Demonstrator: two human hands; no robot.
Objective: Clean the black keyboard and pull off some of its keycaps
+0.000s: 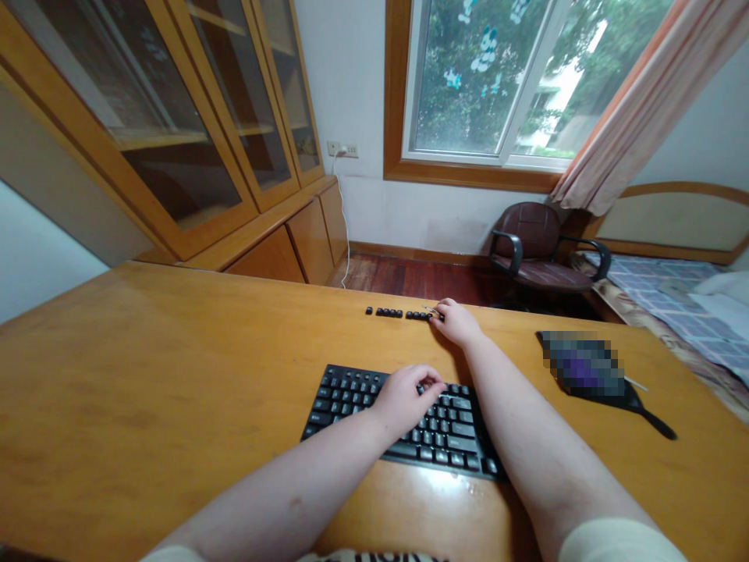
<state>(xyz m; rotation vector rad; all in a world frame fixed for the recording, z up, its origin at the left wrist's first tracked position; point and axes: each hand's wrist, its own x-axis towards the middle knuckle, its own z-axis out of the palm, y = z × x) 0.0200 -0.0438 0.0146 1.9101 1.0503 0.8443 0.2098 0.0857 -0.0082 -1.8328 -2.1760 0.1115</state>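
A black keyboard lies on the wooden desk in front of me, its top row showing gaps where keycaps are off. My left hand rests over its middle, thumb and fingertips pinched together at the upper row; whatever is between them is too small to make out. Farther off, several loose black keycaps stand in a line near the desk's far edge. My right hand is at the right end of that line, fingers closed around a thin wire tool, with a keycap close by the fingertips.
A black mesh pouch, partly blurred, lies to the right on the desk. Beyond the desk stand a brown office chair and a bed. A glass-door cabinet rises at the left.
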